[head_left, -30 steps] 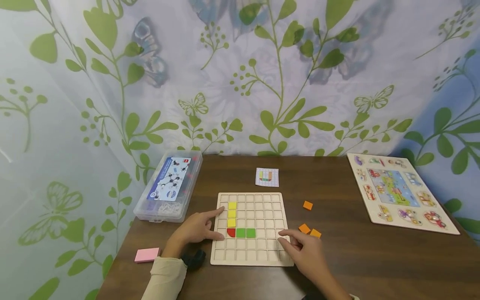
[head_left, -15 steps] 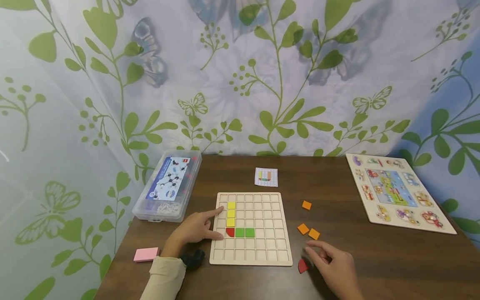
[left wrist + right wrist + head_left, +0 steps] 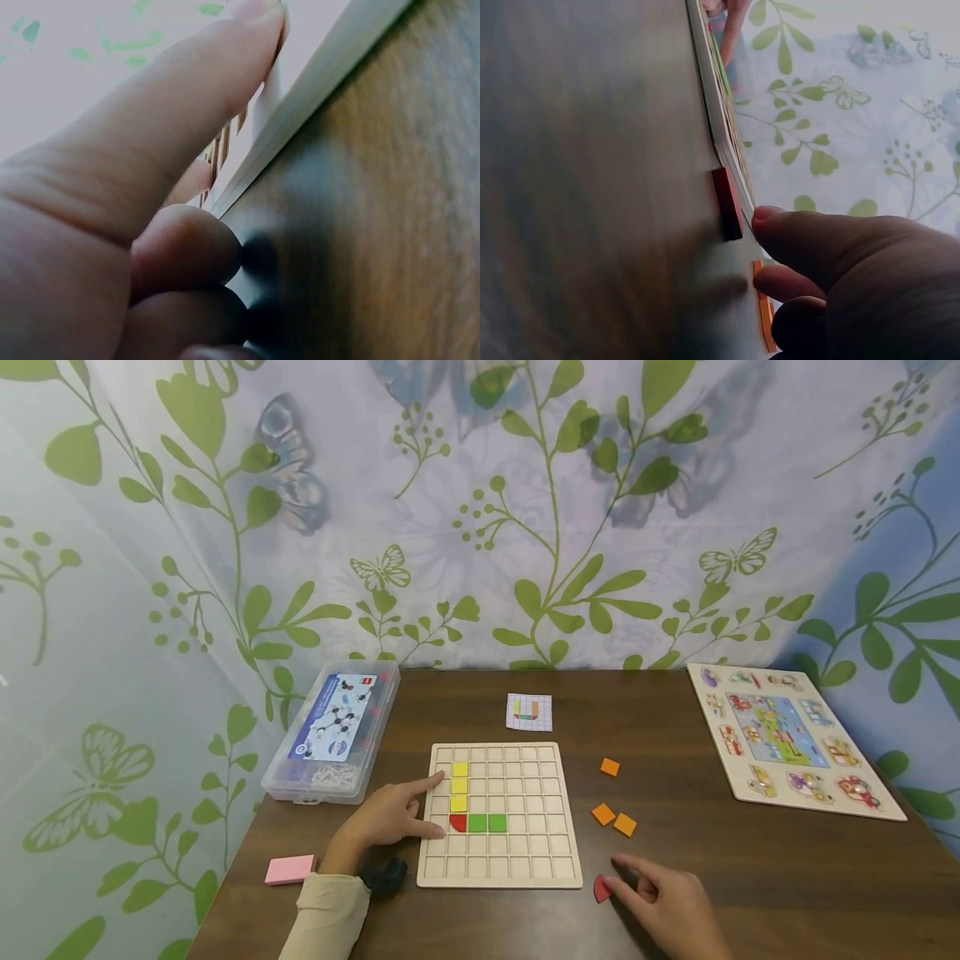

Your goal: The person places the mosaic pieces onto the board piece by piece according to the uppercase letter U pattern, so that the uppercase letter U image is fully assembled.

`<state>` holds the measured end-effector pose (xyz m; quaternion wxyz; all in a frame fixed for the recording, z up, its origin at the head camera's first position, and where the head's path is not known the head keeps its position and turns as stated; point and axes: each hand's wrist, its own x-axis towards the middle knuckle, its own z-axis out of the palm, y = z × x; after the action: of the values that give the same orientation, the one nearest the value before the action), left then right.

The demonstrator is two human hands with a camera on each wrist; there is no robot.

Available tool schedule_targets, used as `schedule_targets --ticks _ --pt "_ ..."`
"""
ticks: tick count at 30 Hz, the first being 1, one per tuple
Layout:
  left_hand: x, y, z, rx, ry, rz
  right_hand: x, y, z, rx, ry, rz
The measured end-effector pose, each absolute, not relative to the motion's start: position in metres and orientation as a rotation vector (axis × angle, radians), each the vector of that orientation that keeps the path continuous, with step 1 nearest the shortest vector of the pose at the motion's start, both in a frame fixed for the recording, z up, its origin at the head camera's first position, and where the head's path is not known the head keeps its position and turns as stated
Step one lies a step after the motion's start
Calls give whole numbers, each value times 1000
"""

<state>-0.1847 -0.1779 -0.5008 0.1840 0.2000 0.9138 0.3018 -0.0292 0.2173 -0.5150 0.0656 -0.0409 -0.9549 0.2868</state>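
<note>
Grip of the right hand (image 3: 663, 902) stands apart at the lower right of the frame, thumb and forefinger spaced beside a loose red piece (image 3: 601, 889) on the dark wood counter (image 3: 795, 885) — whether the thumb touches it, one cannot tell. Toward the lower left, the left hand (image 3: 386, 817) also has its grip spread, forefinger and thumb resting on the left edge of a pale gridded board (image 3: 510, 868) at lower centre. Set in its cells are three yellow squares (image 3: 458, 786) in a column, a red corner tile (image 3: 457, 822) below them and two green squares (image 3: 477, 822) to its right. Three orange squares (image 3: 603, 814) lie right of the board, above the right hand. Beyond the board lies a pattern card (image 3: 528, 712); a clear plastic box (image 3: 333, 735) and a pink block (image 3: 290, 870) sit at left — a picture puzzle (image 3: 787, 735) at far right.
</note>
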Motion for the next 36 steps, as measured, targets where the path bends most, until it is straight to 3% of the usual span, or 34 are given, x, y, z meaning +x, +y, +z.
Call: schedule_targets --ticks 36 --pt "-184 -178 -499 554 2570 863 -24 211 -515 -18 -2975 827"
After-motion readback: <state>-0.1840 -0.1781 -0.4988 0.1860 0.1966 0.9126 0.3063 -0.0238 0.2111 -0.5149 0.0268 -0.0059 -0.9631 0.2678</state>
